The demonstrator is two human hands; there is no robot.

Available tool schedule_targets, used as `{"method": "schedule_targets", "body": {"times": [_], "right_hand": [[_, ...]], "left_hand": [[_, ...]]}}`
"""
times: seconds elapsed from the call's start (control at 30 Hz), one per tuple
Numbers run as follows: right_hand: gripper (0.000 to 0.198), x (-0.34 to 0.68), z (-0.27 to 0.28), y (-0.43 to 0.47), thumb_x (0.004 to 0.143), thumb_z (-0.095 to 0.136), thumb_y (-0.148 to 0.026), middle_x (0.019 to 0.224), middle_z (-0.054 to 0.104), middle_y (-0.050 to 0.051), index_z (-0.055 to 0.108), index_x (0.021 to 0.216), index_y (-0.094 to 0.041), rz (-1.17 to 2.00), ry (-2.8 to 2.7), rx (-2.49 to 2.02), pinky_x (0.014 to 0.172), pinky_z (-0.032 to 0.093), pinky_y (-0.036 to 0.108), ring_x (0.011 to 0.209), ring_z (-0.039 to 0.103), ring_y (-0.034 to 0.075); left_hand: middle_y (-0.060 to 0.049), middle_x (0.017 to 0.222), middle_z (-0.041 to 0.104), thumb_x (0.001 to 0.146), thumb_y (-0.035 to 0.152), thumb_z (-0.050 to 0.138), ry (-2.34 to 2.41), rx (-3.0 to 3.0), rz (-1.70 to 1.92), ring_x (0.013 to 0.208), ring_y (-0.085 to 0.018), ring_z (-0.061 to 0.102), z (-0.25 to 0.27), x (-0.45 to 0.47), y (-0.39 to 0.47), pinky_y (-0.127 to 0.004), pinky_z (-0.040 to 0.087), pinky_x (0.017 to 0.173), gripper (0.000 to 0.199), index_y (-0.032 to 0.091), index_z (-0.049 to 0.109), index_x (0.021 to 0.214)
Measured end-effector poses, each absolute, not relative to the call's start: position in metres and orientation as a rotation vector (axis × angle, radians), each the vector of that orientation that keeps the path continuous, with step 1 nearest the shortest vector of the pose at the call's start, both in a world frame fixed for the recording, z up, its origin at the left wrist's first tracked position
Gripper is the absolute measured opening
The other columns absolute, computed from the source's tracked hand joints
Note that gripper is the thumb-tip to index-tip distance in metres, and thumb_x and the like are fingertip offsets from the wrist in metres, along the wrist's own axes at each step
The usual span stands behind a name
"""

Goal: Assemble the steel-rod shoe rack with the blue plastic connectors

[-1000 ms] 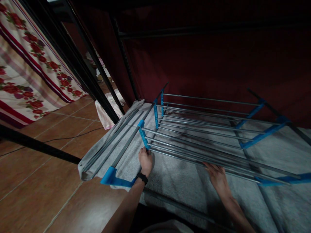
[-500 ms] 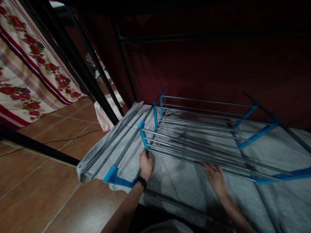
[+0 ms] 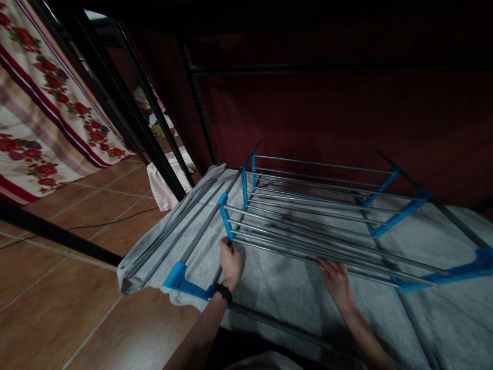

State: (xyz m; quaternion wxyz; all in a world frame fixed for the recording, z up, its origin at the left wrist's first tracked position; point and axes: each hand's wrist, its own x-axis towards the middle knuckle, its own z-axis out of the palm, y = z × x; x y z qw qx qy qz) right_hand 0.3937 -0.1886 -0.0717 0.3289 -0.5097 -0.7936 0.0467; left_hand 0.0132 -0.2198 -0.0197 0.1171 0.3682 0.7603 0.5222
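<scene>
A partly built shoe rack [image 3: 292,216] of grey metal tubes and blue plastic brackets lies on its side on a grey blanket. My left hand [image 3: 230,264], with a dark band on its wrist, is closed round a side tube just below a blue bracket [image 3: 226,222]. Its fingertips are partly hidden. My right hand [image 3: 336,280] grips the front crosswise tube [image 3: 275,247] near its middle, fingers over the top and thumb out of sight. A blue corner piece [image 3: 187,281] joins the tubes near my left wrist.
Several loose grey tubes [image 3: 173,231] lie on the left part of the blanket [image 3: 285,280]. Black metal posts [image 3: 127,103] stand at the left, beside a floral curtain [image 3: 50,103]. A dark red cloth [image 3: 308,113] hangs behind the rack. A cable [image 3: 111,220] crosses the tiled floor.
The view has shifted slightly, and the rack's right end appears a little further left. Both hands keep their places on the tubes.
</scene>
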Motion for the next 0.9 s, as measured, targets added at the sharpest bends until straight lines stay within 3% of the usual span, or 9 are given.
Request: {"method": "schedule_targets", "body": {"times": [0.17, 0.27, 0.37, 0.57, 0.8, 0.9], "right_hand": [[0.036, 0.393, -0.071, -0.189, 0.100, 0.044, -0.034, 0.111, 0.078, 0.007, 0.075, 0.117, -0.027, 0.105, -2.070, -1.313, 0.097, 0.051, 0.048, 0.101, 0.069, 0.027], [0.036, 0.393, -0.072, -0.189, 0.100, 0.044, -0.032, 0.110, 0.078, 0.007, 0.075, 0.116, -0.027, 0.109, -2.073, -1.321, 0.096, 0.050, 0.047, 0.100, 0.069, 0.027], [0.035, 0.393, -0.072, -0.189, 0.099, 0.045, -0.029, 0.110, 0.078, 0.007, 0.075, 0.117, -0.026, 0.128, -2.082, -1.331, 0.095, 0.050, 0.047, 0.100, 0.069, 0.027], [0.036, 0.385, -0.062, -0.190, 0.096, 0.047, -0.024, 0.111, 0.078, 0.007, 0.075, 0.118, -0.028, 0.210, -2.017, -1.375, 0.099, 0.050, 0.048, 0.104, 0.068, 0.027], [0.048, 0.362, -0.031, -0.205, 0.088, 0.047, -0.011, 0.116, 0.074, 0.002, 0.074, 0.120, -0.037, 0.371, -1.829, -1.459, 0.103, 0.051, 0.047, 0.112, 0.063, 0.027], [0.050, 0.375, -0.032, -0.218, 0.088, 0.047, -0.011, 0.119, 0.070, 0.001, 0.071, 0.122, -0.039, 0.275, -1.692, -1.492, 0.103, 0.050, 0.049, 0.115, 0.060, 0.025]], "left_hand": [[-0.008, 0.107, 0.069, 0.086, 0.005, 0.048, 2.231, 1.171, 1.507, 0.102, -0.021, 0.068, -0.015, 0.013, -0.225, -0.035, 0.052, 0.096, 0.033, 0.021, 0.058, 0.114], [-0.010, 0.121, 0.065, 0.085, -0.001, 0.045, 2.276, 1.381, 1.330, 0.115, -0.022, 0.064, -0.010, 0.016, -0.224, -0.036, 0.050, 0.103, 0.047, 0.021, 0.065, 0.120], [-0.015, 0.132, 0.056, 0.090, 0.005, 0.048, 2.404, 1.525, 1.048, 0.119, -0.027, 0.060, -0.001, 0.022, -0.221, -0.042, 0.049, 0.106, 0.048, 0.021, 0.069, 0.128], [-0.017, 0.120, 0.053, 0.095, 0.021, 0.050, 2.558, 1.557, 0.660, 0.106, -0.031, 0.058, 0.018, 0.028, -0.217, -0.045, 0.051, 0.092, 0.039, 0.023, 0.076, 0.124], [-0.014, 0.093, 0.054, 0.097, 0.040, 0.039, 2.517, 1.729, 0.627, 0.099, -0.035, 0.056, 0.002, -0.001, -0.208, -0.046, 0.051, 0.081, 0.048, 0.021, 0.078, 0.119], [-0.009, 0.078, 0.050, 0.092, 0.048, 0.043, 2.554, 1.710, 0.723, 0.087, -0.033, 0.056, -0.006, -0.009, -0.198, -0.044, 0.050, 0.075, 0.046, 0.028, 0.080, 0.109]]}}
